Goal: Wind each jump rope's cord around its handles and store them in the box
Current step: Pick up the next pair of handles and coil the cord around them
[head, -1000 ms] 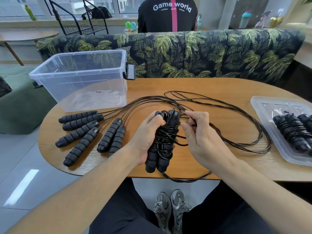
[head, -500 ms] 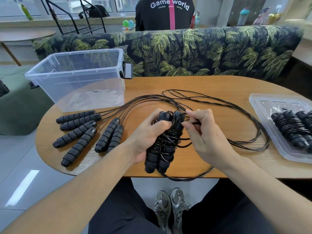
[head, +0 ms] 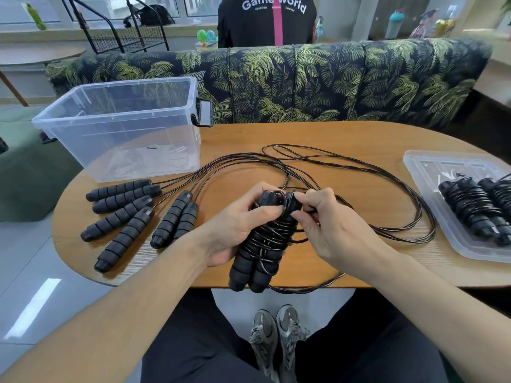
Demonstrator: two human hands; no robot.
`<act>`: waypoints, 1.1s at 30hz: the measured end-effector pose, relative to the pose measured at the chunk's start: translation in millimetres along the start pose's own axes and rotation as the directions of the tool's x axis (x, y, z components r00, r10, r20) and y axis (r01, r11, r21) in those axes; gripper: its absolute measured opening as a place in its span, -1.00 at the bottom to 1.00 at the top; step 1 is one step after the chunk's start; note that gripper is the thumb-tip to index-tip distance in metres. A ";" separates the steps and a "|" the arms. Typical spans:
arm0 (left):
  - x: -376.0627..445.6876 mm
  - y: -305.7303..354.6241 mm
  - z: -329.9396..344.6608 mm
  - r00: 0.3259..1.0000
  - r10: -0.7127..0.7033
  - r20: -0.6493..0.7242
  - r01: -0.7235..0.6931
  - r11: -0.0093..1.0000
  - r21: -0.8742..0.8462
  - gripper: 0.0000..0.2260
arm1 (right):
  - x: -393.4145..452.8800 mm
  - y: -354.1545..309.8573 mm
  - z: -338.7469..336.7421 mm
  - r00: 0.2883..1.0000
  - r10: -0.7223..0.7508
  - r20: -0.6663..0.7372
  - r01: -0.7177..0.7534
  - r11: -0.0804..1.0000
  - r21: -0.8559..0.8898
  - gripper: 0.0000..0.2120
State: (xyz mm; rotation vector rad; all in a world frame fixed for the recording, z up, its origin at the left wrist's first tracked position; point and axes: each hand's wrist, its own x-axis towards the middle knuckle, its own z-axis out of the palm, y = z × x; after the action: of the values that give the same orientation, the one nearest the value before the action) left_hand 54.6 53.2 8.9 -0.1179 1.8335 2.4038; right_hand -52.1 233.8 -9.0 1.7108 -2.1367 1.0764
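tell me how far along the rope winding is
Done: two wound ropes lie on the box lid. In hand: left hand grips a handle pair; right hand pinches its cord. Left: six loose handles, three ropes. The clear box holds none.

An oval wooden tabletop (head: 345,139) stood before a sofa (head: 318,81) upholstered in dark fabric with a green palm-leaf print. Behind the sofa sat a person in a black shirt (head: 265,23) with a pink stripe and the words "Game world". A black wire rack (head: 121,29) stood near the windows, beside a round wooden side table (head: 36,55). A green ottoman (head: 25,172) lay left of the tabletop, on a pale tiled floor (head: 36,294). Grey sneakers (head: 276,335) showed below the tabletop's near edge.
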 end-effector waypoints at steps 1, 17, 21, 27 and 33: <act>-0.3 1.6 0.3 1.000 -0.003 0.004 0.003 1.000 0.020 -0.83 | -2.5 0.8 1.2 1.000 -0.012 -0.008 0.012 1.000 0.025 -0.71; 1.3 8.3 9.1 0.996 -0.087 -0.030 0.089 0.994 0.055 -0.78 | -9.4 20.0 -11.8 0.987 0.036 -0.155 0.021 0.937 0.349 -0.86; 0.3 5.9 14.1 0.993 -0.103 -0.051 0.104 0.995 0.011 -0.78 | -4.5 16.9 -13.5 0.987 -0.021 -0.158 0.071 0.945 0.319 -0.88; 3.5 6.6 15.0 0.991 -0.015 -0.134 0.033 0.991 0.129 -0.85 | -7.0 14.8 -16.3 0.970 0.235 -0.069 -0.181 0.878 0.443 -0.69; 6.6 8.8 20.3 0.986 0.032 -0.162 0.005 0.975 0.223 -0.80 | -12.8 22.9 -7.5 0.945 0.209 -0.252 -0.062 0.870 0.489 -0.81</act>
State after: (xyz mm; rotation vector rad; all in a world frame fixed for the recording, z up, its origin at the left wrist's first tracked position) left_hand 47.0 70.8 21.8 -0.2927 2.1685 2.2369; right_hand -71.0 249.9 -20.3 1.4474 -1.9260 1.9004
